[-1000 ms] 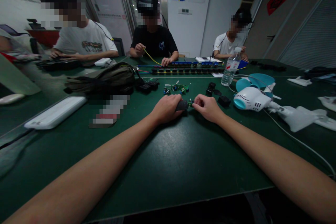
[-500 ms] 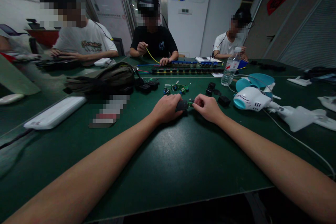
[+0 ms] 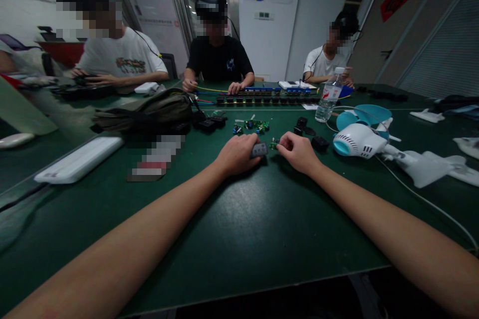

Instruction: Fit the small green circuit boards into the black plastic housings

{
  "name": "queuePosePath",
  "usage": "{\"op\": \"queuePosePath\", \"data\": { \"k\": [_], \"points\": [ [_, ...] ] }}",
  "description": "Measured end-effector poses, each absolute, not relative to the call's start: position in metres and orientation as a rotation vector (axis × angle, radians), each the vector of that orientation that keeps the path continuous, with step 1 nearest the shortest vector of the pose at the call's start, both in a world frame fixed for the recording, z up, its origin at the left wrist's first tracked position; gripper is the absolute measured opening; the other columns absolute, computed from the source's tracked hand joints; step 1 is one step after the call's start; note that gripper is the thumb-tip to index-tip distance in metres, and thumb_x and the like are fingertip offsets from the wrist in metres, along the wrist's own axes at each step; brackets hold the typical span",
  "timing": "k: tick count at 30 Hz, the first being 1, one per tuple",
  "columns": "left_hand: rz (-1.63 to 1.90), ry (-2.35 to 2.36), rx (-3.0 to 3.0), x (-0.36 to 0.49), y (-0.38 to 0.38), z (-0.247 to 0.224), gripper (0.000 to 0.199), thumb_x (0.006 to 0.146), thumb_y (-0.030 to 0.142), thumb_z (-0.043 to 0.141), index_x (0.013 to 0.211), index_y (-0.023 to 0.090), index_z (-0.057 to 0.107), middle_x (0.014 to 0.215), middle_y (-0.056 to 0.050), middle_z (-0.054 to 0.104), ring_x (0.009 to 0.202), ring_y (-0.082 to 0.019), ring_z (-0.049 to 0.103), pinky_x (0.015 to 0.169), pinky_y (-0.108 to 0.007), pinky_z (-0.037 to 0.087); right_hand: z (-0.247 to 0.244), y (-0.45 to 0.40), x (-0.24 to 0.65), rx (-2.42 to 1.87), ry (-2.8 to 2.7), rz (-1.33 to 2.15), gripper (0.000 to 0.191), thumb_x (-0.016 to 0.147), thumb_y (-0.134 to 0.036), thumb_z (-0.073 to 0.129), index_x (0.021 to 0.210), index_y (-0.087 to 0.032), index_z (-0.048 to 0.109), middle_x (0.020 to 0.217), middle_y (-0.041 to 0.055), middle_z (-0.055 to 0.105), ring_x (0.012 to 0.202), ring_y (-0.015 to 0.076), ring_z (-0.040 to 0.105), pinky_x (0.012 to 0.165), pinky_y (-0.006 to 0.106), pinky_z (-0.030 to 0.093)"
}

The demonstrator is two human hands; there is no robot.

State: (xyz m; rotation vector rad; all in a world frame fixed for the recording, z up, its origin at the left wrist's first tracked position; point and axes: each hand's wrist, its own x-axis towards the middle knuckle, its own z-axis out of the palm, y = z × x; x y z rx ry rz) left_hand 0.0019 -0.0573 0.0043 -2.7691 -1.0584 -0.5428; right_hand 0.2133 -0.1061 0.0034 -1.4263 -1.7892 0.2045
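Note:
My left hand (image 3: 239,153) is closed around a small dark grey case (image 3: 259,149), whose marked face shows beyond my fingers. Just to its right, my right hand (image 3: 297,152) pinches a small green circuit board (image 3: 274,144) between thumb and fingertips. A narrow gap separates the board from the case. Past my left hand lies a loose group of green circuit boards (image 3: 251,124) with blue parts. Black blocks, among them a black case (image 3: 319,143), rest beyond and beside my right hand.
A white and teal fan (image 3: 359,140) and a water bottle (image 3: 329,97) stand at right. A dark bag (image 3: 145,112) and a white power strip (image 3: 80,159) lie at left. Several people sit across the green table (image 3: 239,239), behind long rows of connectors (image 3: 273,99).
The circuit board has come away to the right from the case, and the case has turned so its marked face shows. Across the table, a person's hand lowered a yellow wire.

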Motion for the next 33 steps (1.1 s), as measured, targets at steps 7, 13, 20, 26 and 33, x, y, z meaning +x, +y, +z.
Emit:
{"op": "queuePosePath", "data": {
  "k": [7, 13, 20, 26, 33],
  "points": [
    [-0.556, -1.054, -2.778, 0.0023, -0.0578, 0.0052, 0.029, 0.085, 0.036, 0.061, 0.107, 0.019, 0.054, 0.103, -0.010, 0.069, 0.095, -0.027, 0.066, 0.082, -0.038, 0.048, 0.0016, -0.1057, 0.2134, -1.398, -1.790, 0.240, 0.009, 0.077, -0.023, 0.063, 0.071, -0.020, 0.055, 0.061, -0.0025, 0.057, 0.058, 0.0136, 0.052, 0.058, 0.025, 0.039],
    [-0.561, -1.015, -2.793, 0.0016, -0.0570, 0.0040, 0.032, 0.086, 0.037, 0.060, 0.112, 0.019, 0.053, 0.106, -0.011, 0.069, 0.098, -0.028, 0.066, 0.084, -0.039, 0.048, 0.0028, -0.1062, 0.2124, -1.402, -1.805, 0.241, 0.009, 0.077, -0.021, 0.063, 0.072, -0.020, 0.056, 0.061, -0.0029, 0.056, 0.058, 0.0132, 0.051, 0.059, 0.025, 0.038],
    [-0.573, -1.018, -2.794, 0.0010, -0.0567, 0.0030, 0.033, 0.087, 0.037, 0.060, 0.113, 0.019, 0.053, 0.109, -0.011, 0.069, 0.099, -0.027, 0.066, 0.085, -0.038, 0.048, 0.0036, -0.1068, 0.2126, -1.389, -1.818, 0.231, 0.009, 0.077, -0.021, 0.063, 0.071, -0.020, 0.056, 0.061, -0.0028, 0.057, 0.058, 0.0131, 0.051, 0.058, 0.025, 0.038],
    [-0.562, -1.021, -2.789, 0.0016, -0.0566, 0.0038, 0.033, 0.087, 0.038, 0.059, 0.114, 0.018, 0.054, 0.108, -0.011, 0.069, 0.098, -0.028, 0.066, 0.085, -0.039, 0.048, 0.0035, -0.1069, 0.2128, -1.385, -1.821, 0.242, 0.009, 0.077, -0.021, 0.062, 0.072, -0.020, 0.056, 0.062, -0.0024, 0.056, 0.058, 0.0131, 0.051, 0.059, 0.025, 0.039],
    [-0.559, -1.040, -2.758, 0.0019, -0.0575, 0.0042, 0.032, 0.087, 0.039, 0.059, 0.111, 0.019, 0.054, 0.104, -0.010, 0.070, 0.096, -0.028, 0.066, 0.083, -0.038, 0.048, 0.0037, -0.1077, 0.2118, -1.371, -1.819, 0.260, 0.008, 0.077, -0.022, 0.062, 0.072, -0.020, 0.056, 0.062, -0.0027, 0.056, 0.059, 0.0134, 0.051, 0.059, 0.025, 0.039]
  ]
}}
